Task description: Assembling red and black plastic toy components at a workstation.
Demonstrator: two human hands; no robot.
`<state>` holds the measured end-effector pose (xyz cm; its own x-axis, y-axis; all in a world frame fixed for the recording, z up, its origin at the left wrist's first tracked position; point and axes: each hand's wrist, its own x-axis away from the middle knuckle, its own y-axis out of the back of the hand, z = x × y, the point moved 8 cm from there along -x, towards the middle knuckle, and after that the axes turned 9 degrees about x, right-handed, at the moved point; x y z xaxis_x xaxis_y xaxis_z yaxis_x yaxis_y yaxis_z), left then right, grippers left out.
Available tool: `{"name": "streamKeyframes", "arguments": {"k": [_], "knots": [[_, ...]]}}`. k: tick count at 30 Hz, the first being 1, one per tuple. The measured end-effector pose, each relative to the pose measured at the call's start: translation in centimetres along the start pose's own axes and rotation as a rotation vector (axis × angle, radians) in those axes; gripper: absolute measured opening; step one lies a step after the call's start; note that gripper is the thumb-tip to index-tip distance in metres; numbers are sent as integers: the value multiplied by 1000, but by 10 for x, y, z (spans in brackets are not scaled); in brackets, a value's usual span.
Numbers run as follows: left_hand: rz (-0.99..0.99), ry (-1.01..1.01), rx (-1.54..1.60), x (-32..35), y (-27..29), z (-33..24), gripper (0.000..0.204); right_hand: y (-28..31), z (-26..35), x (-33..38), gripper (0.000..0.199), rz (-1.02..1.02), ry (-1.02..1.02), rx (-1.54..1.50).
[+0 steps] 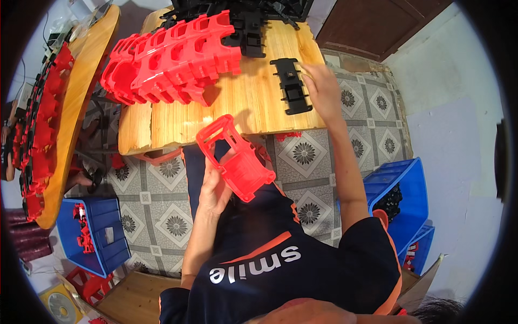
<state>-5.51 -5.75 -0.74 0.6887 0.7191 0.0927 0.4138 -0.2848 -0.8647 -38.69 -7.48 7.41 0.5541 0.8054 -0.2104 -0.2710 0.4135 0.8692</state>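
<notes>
Gripping red plastic housing [236, 158] in left hand [214, 190], fingers clamped, below bench [248, 102]; right hand [322, 86] fingers apart, touching black insert [290, 85] on it.

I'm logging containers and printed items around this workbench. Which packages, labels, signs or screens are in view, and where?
Blue plastic crate: floor, lower left, boxy, red parts inside.
Blue plastic crate: floor, right, rectangular, black parts inside.
Second blue crate: just below it, partly hidden.
Yellowish sleeve with a disc: bottom left corner, flat, square.
White lettering: on the dark shirt.
No screens or signs are clearly visible.
</notes>
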Motion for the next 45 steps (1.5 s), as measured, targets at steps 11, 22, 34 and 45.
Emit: {"name": "streamKeyframes", "arguments": {"k": [11, 22, 34, 45], "knots": [[-36, -192, 222, 10, 10, -42, 79, -39, 38, 16, 33, 389, 492, 106], [-121, -313, 128, 27, 27, -72, 94, -38, 46, 22, 20, 332, 396, -63], [-61, -348, 106, 28, 17, -76, 110, 1, 210, 184, 25, -144, 653, -235], [-68, -361, 11, 30, 8, -77, 116, -14, 226, 190, 30, -118, 844, -24]]}}
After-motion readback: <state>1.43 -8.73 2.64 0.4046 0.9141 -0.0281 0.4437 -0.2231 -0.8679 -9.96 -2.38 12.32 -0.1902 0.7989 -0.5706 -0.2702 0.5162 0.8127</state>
